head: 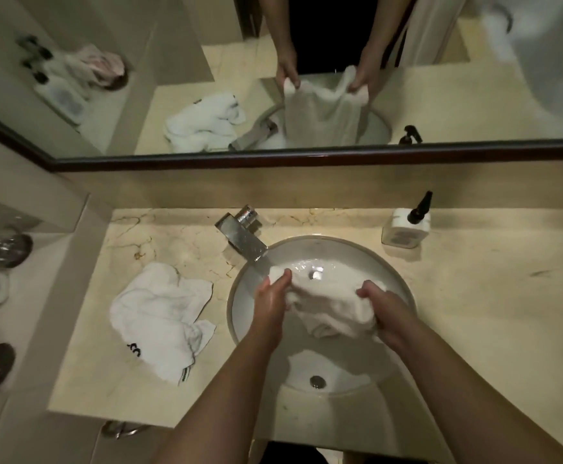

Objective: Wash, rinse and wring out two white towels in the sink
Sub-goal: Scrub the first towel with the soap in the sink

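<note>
A wet white towel hangs over the round white sink, held up by both hands. My left hand grips its left edge just below the faucet spout. My right hand grips its right edge. The towel sags between them above the basin. A second white towel with black lettering lies crumpled on the marble counter left of the sink. The sink drain shows below the towel.
A square chrome faucet stands at the sink's back left. A soap bottle with a black pump sits at the back right. A mirror runs above the counter. Glass jars and a pink item stand on a low ledge at far left.
</note>
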`<act>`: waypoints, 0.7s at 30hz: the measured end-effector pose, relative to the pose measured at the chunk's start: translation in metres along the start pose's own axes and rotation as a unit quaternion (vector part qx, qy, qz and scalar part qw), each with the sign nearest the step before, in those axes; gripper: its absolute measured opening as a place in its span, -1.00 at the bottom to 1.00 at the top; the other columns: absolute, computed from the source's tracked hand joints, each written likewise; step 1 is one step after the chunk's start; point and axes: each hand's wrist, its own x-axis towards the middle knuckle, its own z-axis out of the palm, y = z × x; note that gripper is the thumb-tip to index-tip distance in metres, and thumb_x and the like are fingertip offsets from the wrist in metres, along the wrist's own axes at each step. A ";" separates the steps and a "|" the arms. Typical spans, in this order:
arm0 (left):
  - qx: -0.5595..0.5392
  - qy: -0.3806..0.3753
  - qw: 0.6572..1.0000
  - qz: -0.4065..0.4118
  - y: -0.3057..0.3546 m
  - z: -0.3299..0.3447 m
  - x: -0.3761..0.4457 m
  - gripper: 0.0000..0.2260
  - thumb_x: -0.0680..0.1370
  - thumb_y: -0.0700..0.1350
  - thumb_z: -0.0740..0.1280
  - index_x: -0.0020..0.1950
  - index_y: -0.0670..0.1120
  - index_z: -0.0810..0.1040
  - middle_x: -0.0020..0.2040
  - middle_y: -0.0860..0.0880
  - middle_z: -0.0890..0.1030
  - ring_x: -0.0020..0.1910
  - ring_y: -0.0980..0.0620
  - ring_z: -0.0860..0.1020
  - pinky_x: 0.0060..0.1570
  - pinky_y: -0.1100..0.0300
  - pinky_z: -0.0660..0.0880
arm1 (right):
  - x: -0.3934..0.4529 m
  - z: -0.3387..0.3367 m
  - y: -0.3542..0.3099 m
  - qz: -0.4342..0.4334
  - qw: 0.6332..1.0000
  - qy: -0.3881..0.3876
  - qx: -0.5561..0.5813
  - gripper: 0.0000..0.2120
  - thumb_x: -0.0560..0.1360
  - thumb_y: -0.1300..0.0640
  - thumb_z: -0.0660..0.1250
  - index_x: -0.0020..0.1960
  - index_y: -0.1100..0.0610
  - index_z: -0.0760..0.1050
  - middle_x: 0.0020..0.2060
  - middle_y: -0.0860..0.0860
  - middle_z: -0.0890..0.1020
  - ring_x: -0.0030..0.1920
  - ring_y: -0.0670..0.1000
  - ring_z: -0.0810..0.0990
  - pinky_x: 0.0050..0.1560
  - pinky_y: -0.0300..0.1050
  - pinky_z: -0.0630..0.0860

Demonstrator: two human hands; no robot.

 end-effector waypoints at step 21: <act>-0.081 0.139 0.986 -0.042 0.041 0.075 -0.061 -0.53 0.67 0.17 0.11 -0.21 -0.14 0.52 -0.30 -0.11 0.59 -0.29 -0.07 0.59 -0.32 0.22 0.47 | -0.061 0.069 -0.022 -0.225 0.958 0.011 -0.180 -0.68 0.53 0.02 0.24 -0.34 0.15 0.48 -0.40 0.05 0.58 -0.32 0.11 0.56 -0.28 -0.11 0.40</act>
